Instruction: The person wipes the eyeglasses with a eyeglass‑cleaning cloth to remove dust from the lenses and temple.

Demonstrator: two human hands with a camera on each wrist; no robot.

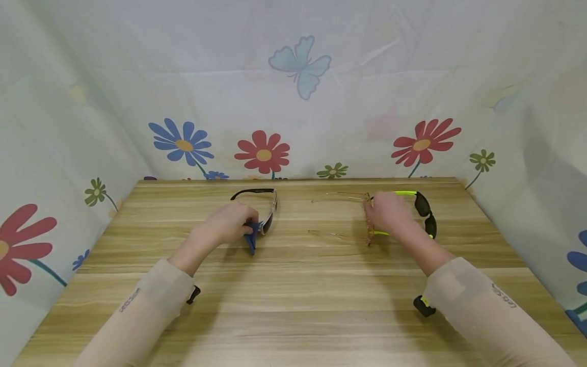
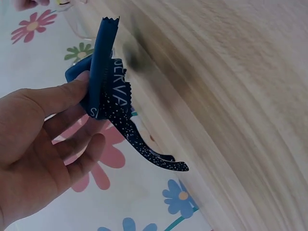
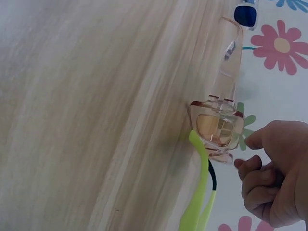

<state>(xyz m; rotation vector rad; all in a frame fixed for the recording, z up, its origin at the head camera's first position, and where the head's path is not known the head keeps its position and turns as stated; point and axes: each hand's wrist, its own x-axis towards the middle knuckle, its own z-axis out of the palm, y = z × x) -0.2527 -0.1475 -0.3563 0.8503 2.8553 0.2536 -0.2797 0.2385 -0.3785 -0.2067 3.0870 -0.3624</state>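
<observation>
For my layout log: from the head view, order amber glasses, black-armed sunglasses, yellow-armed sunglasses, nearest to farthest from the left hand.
1. Black-armed sunglasses: at the left hand.
2. Amber glasses: right of centre.
3. Yellow-armed sunglasses: farther right.

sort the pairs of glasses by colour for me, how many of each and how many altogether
White-fronted glasses with dark arms: 1
Clear peach glasses: 1
Neon yellow-green glasses with dark lenses: 1
Total: 3 pairs
</observation>
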